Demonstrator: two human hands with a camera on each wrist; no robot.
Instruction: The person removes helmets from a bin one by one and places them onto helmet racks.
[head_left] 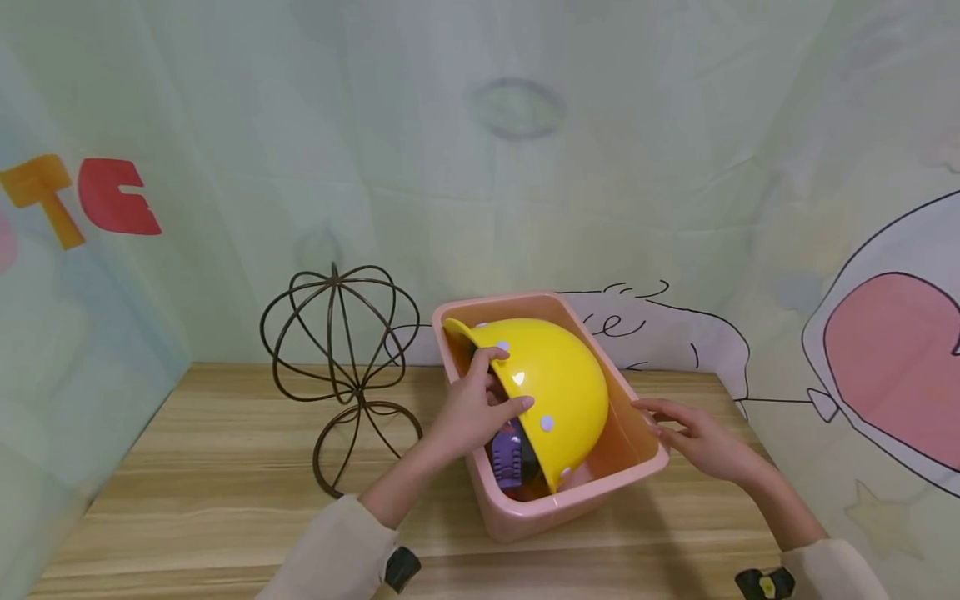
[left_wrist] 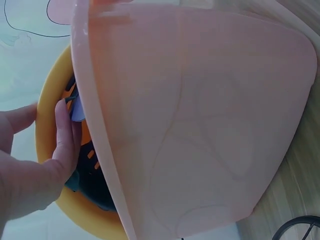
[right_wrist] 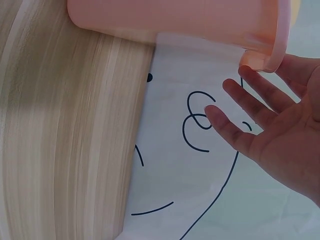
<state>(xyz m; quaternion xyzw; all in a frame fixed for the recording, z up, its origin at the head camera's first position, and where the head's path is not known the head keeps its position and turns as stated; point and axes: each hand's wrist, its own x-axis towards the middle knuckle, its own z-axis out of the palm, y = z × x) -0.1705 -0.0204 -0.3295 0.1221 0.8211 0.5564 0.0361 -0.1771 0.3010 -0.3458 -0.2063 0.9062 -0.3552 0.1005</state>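
Far left we have a wire stand (head_left: pixel 341 367) on the wooden table (head_left: pixel 225 467), upright on its looped foot, its round cage sized much like a head, so it looks like a rest for headgear; nothing sits on it and it stands near the tub, not touching. Moving in, our left hand (head_left: pixel 476 408) is clamped on the yellow helmet (head_left: pixel 558 387): thumb up over the dome, fingers hooked under the rim. The left wrist view confirms it, fingertips (left_wrist: pixel 65 135) tucked inside the shell against the dark harness and a purple strap (head_left: pixel 510 458). That under-the-rim hold makes sense to us, since the smooth dome gives nothing to pinch while the edge gives a firm purchase. The helmet lies tilted inside the pink tub (head_left: pixel 525 508), brim toward the back wall, dome up and leaning right, its lower edge down near the front wall. Small pale dots mark the shell. Over on the right, our right hand (head_left: pixel 701 437) is spread flat, fingers straight and apart, holding nothing; it sits at the tub's right rim, and the right wrist view shows the fingertips (right_wrist: pixel 250 80) just beside that rim (right_wrist: pixel 260 62), though we cannot tell whether they touch. We judge it a bracing hand, placed to keep the light tub steady.
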